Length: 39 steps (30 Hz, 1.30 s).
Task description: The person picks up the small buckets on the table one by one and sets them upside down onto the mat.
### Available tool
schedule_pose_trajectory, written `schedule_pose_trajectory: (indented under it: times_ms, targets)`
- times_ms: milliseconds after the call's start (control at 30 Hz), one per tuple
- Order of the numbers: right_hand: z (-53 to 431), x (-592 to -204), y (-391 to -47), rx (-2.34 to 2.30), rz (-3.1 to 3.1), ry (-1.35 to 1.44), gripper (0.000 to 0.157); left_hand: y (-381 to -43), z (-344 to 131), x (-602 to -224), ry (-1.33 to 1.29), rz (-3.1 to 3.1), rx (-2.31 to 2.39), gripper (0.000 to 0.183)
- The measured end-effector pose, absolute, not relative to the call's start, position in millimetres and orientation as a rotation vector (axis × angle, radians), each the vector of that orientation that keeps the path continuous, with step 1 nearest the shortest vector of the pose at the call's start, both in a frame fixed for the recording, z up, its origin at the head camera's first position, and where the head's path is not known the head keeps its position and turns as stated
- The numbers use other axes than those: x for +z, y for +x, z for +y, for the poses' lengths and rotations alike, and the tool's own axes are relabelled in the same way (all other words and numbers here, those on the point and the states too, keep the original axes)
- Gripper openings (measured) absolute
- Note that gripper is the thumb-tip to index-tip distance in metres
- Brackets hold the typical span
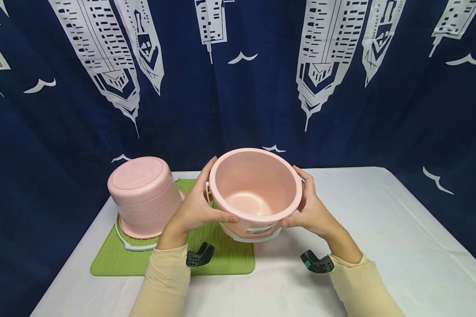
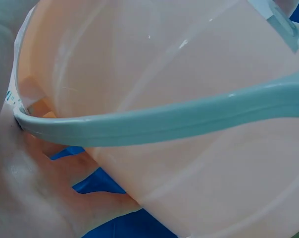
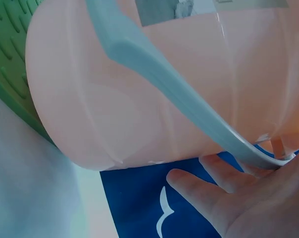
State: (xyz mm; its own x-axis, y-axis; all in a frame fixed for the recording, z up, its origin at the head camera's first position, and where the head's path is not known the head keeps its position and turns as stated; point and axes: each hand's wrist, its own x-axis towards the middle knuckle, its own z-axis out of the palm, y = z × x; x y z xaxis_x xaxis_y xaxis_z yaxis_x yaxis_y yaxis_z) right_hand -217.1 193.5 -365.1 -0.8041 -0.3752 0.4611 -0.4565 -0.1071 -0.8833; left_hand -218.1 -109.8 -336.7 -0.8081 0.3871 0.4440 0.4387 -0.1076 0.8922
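A pink bucket [image 1: 258, 176] is held up between both hands, its open mouth tilted toward the head camera and its inside showing nothing in it. My left hand [image 1: 194, 208] grips its left side, thumb along the front of the rim. On the opposite side my right hand [image 1: 312, 211] grips the rim, with its fingers spread along the outer wall in the right wrist view. The bucket's pale handle [image 2: 164, 124] hangs down across the outer wall. A printed label [image 1: 259, 229] is stuck on the front of the bucket.
Upside down at the left stands a second pink bucket [image 1: 143, 193], its white handle [image 1: 139, 247] lying on a green ribbed mat [image 1: 115, 259]. The mat lies on a white-covered table [image 1: 381, 229]. Behind hangs a dark blue curtain [image 1: 254, 105] with white building prints.
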Motion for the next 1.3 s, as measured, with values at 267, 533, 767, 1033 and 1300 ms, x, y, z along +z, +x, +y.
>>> schedule_pose_trajectory:
  times_ms: [267,533,767,1033,1300]
  targets:
    - [201,-364,-220,2.076,-2.035,1.029,0.146,-218,-113,-336,-1.042,-2.076,-2.054,0.14]
    - [208,-364,-219,2.045,-2.072,1.13,0.149,-217,-114,-337,-1.092,-2.101,-2.034,0.145]
    - [212,-363,-220,2.032,-2.093,1.188,0.146,-217,-116,-337,-1.117,-2.107,-2.035,0.144]
    - [210,-365,-221,2.053,-2.066,1.221,0.148,-216,-119,-336,-1.145,-2.121,-2.024,0.143]
    - [210,-366,-221,2.1,-2.048,1.197,0.146,-217,-119,-336,-1.133,-2.127,-2.017,0.143]
